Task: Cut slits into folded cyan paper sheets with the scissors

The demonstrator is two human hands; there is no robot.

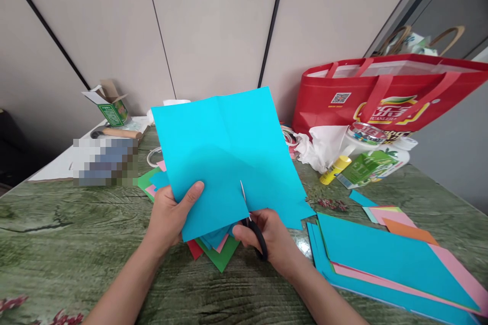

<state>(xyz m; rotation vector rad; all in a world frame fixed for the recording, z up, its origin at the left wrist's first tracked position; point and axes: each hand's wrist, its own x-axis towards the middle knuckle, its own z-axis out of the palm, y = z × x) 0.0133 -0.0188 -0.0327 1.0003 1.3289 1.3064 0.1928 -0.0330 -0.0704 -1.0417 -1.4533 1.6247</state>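
A large sheet of blue paper (pixel 224 147) is held up off the table, with a faint crease down its middle. My left hand (pixel 171 213) pinches its lower left edge, thumb on top. In my right hand (pixel 269 236) are black-handled scissors (pixel 256 233), whose blades bite into the lower edge of the sheet. A cut runs up from that edge, and the lower right corner has notches. Below the sheet lie overlapping pieces of green (pixel 221 259), red, pink and blue paper, partly hidden by it.
A stack of coloured paper (pixel 389 254) lies at right. Behind it are a yellow glue stick (pixel 335 170), a green box (pixel 368 168), crumpled white tissue (pixel 324 144) and a red bag (pixel 335 96). At left are a hammer (pixel 118 133) and an opened green carton (pixel 114 111).
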